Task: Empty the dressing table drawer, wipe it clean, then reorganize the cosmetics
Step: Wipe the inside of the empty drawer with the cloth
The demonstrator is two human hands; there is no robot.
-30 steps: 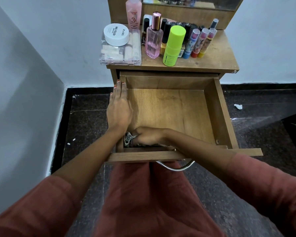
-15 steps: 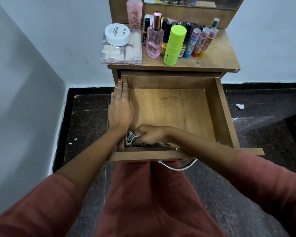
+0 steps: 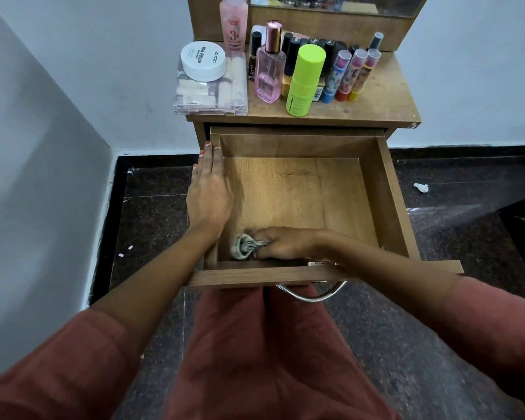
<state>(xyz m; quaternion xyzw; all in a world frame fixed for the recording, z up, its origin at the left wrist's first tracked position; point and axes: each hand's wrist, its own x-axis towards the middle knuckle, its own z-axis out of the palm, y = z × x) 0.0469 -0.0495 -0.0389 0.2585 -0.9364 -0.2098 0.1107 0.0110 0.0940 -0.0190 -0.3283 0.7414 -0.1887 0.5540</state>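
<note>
cloth (image 3: 243, 245) mostly hidden — mirror (image 3: 337, 4) cut off

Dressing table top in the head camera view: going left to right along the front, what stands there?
Clear plastic box with the white nail polish remover jar on top → pink perfume bottle → lime-green bottle → three lip balm sticks, with blue base, red base and yellow base.
</note>
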